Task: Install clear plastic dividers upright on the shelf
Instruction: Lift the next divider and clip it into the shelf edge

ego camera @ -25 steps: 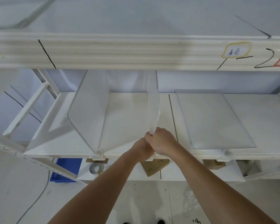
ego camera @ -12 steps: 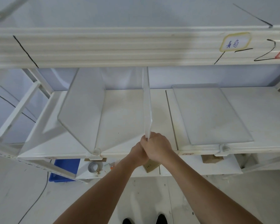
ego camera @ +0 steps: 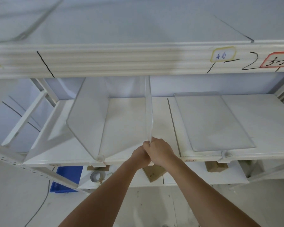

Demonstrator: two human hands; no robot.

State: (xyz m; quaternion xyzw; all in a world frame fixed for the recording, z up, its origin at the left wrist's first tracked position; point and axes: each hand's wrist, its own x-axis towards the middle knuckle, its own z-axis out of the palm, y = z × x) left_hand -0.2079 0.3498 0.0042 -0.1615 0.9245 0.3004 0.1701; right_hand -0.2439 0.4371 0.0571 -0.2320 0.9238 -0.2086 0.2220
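A clear plastic divider (ego camera: 148,108) stands upright, edge-on to me, in the middle of the white shelf (ego camera: 129,115). My left hand (ego camera: 140,154) and my right hand (ego camera: 161,151) are clasped together around its front lower end at the shelf's front edge. To the left, a second clear divider (ego camera: 88,117) stands upright in a front clip (ego camera: 100,157). On the right, a third clear divider (ego camera: 213,120) lies flat on the shelf, with a clip (ego camera: 225,154) at its front.
The upper shelf's front rail (ego camera: 121,61) runs just above, with handwritten labels (ego camera: 223,55) at the right. Below are a blue bin (ego camera: 65,179), a tape roll (ego camera: 97,176) and cardboard boxes (ego camera: 152,173). A slanted white brace (ego camera: 25,118) stands at left.
The middle divider has gone from a slight tilt to straight upright, edge-on. Both hands stay clasped on its front end at the shelf edge. The view has shifted slightly.
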